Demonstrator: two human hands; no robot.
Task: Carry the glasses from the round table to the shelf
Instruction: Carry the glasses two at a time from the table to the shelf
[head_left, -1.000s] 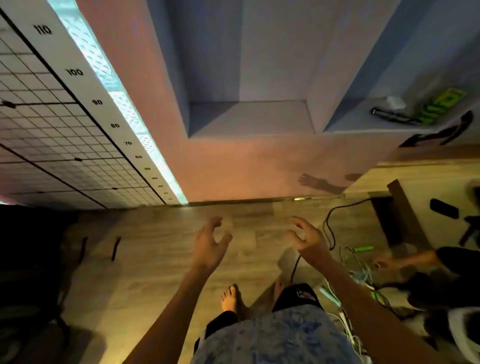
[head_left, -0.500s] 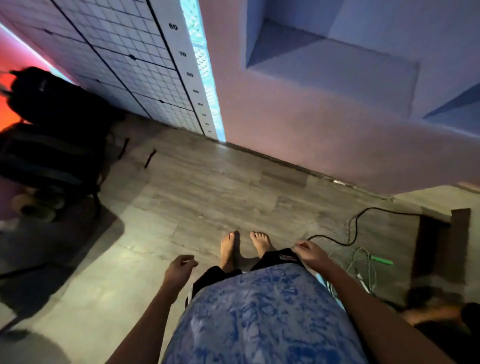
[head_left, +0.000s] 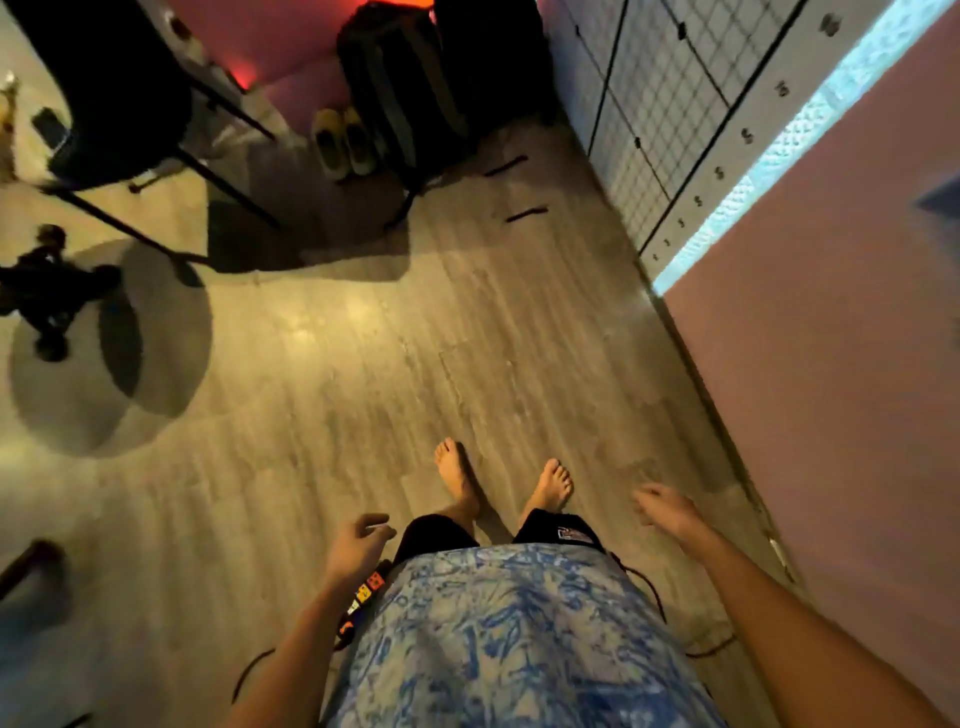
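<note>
Nearest, at six o'clock, hangs a blue-and-white patterned shirt (head_left: 498, 634), with two bare feet (head_left: 457, 480) planted on the grey wood-plank floor (head_left: 322, 415) just beyond it. The left hand (head_left: 358, 545), at about seven o'clock, is loosely curled with nothing in it. The right hand (head_left: 667, 512), at five o'clock, is blurred but spread loose, also carrying nothing and touching nothing.

I'd judge this an empty-handed walk between loads, most likely towards the table for a glass. Next the person must find that table, reach it and close a hand round a glass.

Farther off, at eleven o'clock, stands a dark table on thin black legs (head_left: 119, 98); whether it is the round one I cannot tell. A black backpack (head_left: 400, 78) leans at twelve o'clock. No glasses and no shelf are visible here.
</note>
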